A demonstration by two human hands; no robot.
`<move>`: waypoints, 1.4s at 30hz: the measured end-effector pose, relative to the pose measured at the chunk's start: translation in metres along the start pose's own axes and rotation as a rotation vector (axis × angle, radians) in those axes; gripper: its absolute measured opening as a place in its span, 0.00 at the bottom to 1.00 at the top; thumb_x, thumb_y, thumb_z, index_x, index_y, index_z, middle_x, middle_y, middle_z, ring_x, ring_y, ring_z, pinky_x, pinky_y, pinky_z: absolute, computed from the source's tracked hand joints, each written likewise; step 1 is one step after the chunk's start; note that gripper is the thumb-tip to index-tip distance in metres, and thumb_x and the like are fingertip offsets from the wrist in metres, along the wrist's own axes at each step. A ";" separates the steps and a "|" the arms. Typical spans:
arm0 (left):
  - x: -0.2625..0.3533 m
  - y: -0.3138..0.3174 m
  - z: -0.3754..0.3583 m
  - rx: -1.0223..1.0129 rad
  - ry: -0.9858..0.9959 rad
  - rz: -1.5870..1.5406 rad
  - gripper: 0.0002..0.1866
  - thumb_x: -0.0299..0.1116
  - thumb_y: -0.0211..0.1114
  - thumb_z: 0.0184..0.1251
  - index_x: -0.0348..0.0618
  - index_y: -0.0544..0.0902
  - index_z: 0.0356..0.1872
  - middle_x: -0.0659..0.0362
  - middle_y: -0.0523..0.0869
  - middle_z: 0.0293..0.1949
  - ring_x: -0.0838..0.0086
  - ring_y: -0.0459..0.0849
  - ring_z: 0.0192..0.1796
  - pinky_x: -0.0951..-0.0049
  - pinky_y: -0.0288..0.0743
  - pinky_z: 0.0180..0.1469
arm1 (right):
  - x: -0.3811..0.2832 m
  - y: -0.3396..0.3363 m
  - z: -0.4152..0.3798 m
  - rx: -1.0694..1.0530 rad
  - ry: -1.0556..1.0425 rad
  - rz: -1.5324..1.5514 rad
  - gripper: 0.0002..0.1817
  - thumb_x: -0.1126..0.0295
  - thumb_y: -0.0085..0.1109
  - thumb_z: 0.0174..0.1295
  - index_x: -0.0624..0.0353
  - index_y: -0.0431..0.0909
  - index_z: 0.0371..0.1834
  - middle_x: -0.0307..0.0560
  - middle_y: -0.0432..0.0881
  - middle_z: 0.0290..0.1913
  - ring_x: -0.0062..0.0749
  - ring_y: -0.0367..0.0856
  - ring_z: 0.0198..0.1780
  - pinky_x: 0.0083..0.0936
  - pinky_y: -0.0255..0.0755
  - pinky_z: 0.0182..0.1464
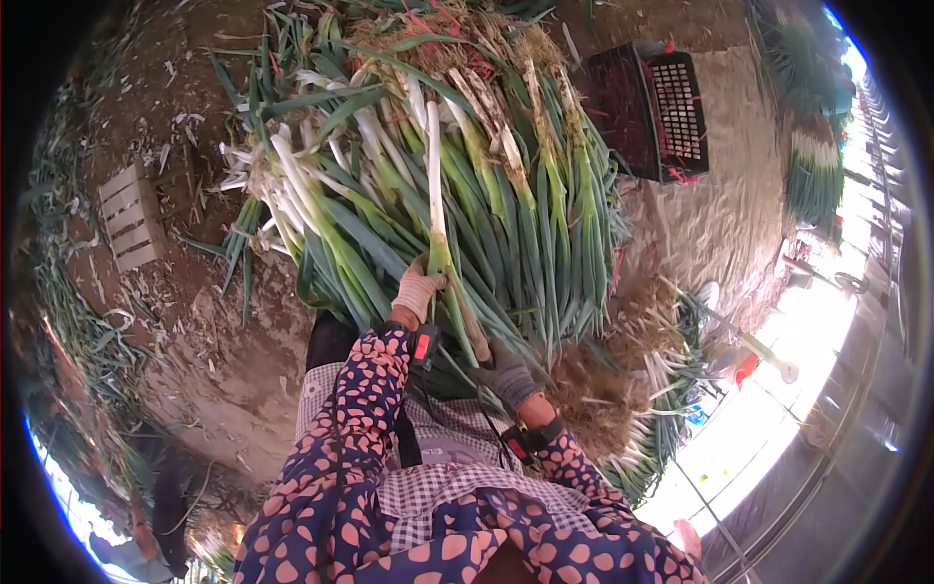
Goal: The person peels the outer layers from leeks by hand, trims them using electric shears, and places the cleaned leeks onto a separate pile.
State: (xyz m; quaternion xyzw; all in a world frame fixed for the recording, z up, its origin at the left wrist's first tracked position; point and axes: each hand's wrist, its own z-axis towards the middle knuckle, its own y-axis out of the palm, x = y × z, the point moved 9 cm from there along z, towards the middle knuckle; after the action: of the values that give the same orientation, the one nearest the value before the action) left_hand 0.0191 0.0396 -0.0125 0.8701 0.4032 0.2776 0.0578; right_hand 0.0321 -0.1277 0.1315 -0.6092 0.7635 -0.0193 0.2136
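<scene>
With left hand (418,292), gripping a leek (435,185) at mid-length, over the heap (506,219); with right hand (508,378), closed on its browned leaf (472,329). Could tear green leaves through uneven pulling, or snag neighbouring stalks through sideways dragging.

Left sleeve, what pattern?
The left sleeve has pale pink spots on navy; the head view shows it best.

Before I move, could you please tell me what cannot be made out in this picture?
All in the head view:
Right hand: its exact grip, lost in shadow.
Onion pile: underside, covered by its top layer.
Black crate: inside, too dark.
Ground at far right: washed out by glare.
</scene>
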 end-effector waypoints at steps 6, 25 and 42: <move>0.017 0.004 0.000 0.054 0.102 0.193 0.32 0.19 0.62 0.43 0.32 0.69 0.57 0.54 0.79 0.44 0.69 0.78 0.44 0.73 0.73 0.46 | -0.018 -0.009 0.028 0.148 -0.054 0.049 0.29 0.58 0.65 0.43 0.58 0.66 0.47 0.61 0.78 0.35 0.60 0.77 0.41 0.44 0.70 0.41; 0.028 0.020 -0.006 -0.148 -0.237 -0.361 0.12 0.26 0.59 0.55 0.37 0.78 0.41 0.53 0.84 0.37 0.64 0.83 0.36 0.66 0.79 0.40 | -0.059 -0.036 0.105 0.175 -0.157 0.136 0.31 0.56 0.68 0.43 0.61 0.70 0.48 0.56 0.80 0.41 0.47 0.80 0.44 0.34 0.72 0.46; 0.151 -0.056 0.006 0.633 0.572 0.650 0.25 0.42 0.65 0.50 0.37 0.73 0.47 0.47 0.81 0.41 0.60 0.80 0.43 0.65 0.73 0.43 | -0.061 -0.102 0.125 0.431 -0.105 0.089 0.29 0.60 0.68 0.41 0.60 0.70 0.46 0.60 0.80 0.36 0.54 0.79 0.41 0.38 0.72 0.42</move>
State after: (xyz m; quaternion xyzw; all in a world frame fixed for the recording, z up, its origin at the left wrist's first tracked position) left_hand 0.0630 0.1883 0.0305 0.8144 0.1767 0.3721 -0.4088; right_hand 0.1802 -0.0676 0.0656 -0.5153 0.7556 -0.1409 0.3790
